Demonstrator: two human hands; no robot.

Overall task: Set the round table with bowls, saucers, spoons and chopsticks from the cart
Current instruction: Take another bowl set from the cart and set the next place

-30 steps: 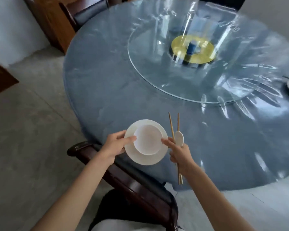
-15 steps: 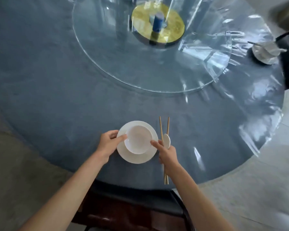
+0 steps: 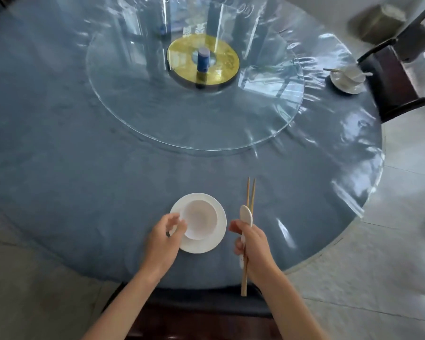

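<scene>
We see a white bowl [image 3: 200, 219] sitting in a saucer [image 3: 220, 231] near the front edge of the round surface [image 3: 84, 192]. The left hand [image 3: 162, 244] is at their left rim, fingers loosely curled, gripping nothing we can make out. Just right, apart from the saucer, the right hand [image 3: 253, 249] grips the chopsticks [image 3: 250, 195] and spoon [image 3: 246, 215].
</scene>
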